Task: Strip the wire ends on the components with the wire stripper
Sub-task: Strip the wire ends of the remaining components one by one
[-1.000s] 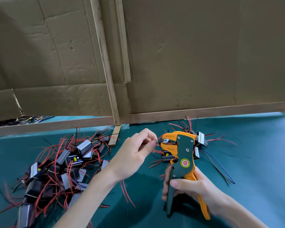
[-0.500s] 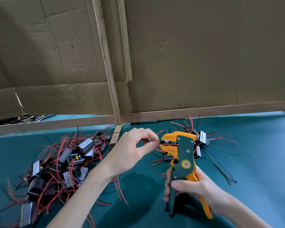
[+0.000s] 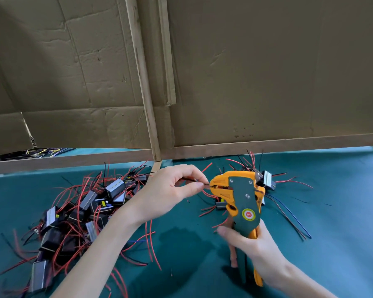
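- Nearest, the right hand [image 3: 252,248] is wrapped round the handles of the wire stripper [image 3: 239,201]. It holds the tool upright with its nose pointing left. The handles appear drawn close together.
- Just left of the nose, the left hand [image 3: 170,190] pinches a thin dark wire [image 3: 191,180] between thumb and forefinger, with the wire's end at the tool's mouth. I cannot tell which part it belongs to.
- The wire looks light and floppy, likely to buckle if pushed from far back. A pinch close to the end, as here, should keep it straight.
- The components [image 3: 80,211] lie heaped at the left in a tangle of red and black leads that would probably snag when one is lifted. A smaller heap [image 3: 265,181] sits just behind the stripper.
- The green worktop [image 3: 342,211] offers open room to the right and between the forearms.
- At the far side, a wooden rail [image 3: 267,145] and a cardboard wall [image 3: 267,72] close off the edge.
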`<action>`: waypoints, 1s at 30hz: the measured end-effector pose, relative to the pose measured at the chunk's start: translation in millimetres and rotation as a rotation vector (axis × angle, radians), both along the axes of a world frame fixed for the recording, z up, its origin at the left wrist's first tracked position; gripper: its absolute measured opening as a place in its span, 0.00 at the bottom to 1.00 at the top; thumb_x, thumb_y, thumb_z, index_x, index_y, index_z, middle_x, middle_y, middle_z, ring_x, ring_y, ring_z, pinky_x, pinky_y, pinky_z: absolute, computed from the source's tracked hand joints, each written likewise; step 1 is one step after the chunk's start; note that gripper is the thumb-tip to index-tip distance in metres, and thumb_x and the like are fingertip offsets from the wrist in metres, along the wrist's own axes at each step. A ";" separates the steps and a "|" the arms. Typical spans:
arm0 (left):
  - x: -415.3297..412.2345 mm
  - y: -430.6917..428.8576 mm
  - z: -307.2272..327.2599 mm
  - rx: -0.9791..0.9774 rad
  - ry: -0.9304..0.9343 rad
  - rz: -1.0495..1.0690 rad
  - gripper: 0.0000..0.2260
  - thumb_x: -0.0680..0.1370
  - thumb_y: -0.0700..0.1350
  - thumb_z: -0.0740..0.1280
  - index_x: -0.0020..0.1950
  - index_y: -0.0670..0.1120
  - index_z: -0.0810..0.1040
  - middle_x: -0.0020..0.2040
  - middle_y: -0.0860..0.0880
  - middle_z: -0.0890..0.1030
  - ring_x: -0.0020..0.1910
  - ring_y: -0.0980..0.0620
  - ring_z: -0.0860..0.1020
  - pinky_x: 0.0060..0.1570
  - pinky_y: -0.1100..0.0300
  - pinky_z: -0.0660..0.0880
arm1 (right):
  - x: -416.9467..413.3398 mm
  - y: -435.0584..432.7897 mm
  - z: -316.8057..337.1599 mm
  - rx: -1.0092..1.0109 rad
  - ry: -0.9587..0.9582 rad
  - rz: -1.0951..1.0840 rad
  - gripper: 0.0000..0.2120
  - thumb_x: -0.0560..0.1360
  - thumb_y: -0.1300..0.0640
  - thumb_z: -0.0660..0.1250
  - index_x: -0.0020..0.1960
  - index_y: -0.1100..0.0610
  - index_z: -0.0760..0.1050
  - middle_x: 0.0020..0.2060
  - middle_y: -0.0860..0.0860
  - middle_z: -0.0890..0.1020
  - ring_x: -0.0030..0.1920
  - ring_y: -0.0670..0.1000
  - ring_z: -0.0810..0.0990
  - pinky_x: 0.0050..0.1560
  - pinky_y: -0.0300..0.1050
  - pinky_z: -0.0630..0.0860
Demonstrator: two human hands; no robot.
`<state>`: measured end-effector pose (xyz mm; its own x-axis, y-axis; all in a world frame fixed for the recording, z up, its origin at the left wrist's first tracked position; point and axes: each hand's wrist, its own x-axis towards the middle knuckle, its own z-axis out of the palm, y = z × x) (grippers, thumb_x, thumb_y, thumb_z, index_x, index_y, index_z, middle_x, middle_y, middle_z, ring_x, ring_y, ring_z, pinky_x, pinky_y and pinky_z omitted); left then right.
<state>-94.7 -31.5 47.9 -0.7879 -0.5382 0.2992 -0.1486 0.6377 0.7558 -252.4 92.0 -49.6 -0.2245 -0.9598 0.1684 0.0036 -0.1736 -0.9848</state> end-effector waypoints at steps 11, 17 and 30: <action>-21.6 0.7 -12.5 0.113 0.144 0.154 0.05 0.77 0.40 0.68 0.43 0.48 0.82 0.41 0.52 0.84 0.40 0.59 0.78 0.46 0.66 0.73 | -27.9 -1.7 11.5 0.011 -0.324 0.307 0.12 0.66 0.60 0.74 0.47 0.62 0.80 0.38 0.67 0.80 0.40 0.66 0.81 0.44 0.57 0.79; -87.0 4.9 -6.7 0.131 0.353 0.349 0.06 0.77 0.40 0.67 0.42 0.48 0.80 0.36 0.51 0.82 0.35 0.55 0.78 0.43 0.55 0.78 | -46.2 -1.4 26.3 -0.051 -0.513 0.220 0.08 0.66 0.62 0.66 0.44 0.62 0.78 0.36 0.63 0.78 0.37 0.63 0.80 0.41 0.58 0.79; -84.6 -24.9 -34.1 0.265 -0.061 0.262 0.40 0.76 0.38 0.59 0.76 0.61 0.37 0.49 0.50 0.75 0.37 0.43 0.76 0.40 0.57 0.69 | -45.5 -3.6 22.3 -0.033 -0.405 0.206 0.09 0.67 0.62 0.67 0.45 0.64 0.77 0.38 0.66 0.77 0.38 0.66 0.79 0.44 0.62 0.78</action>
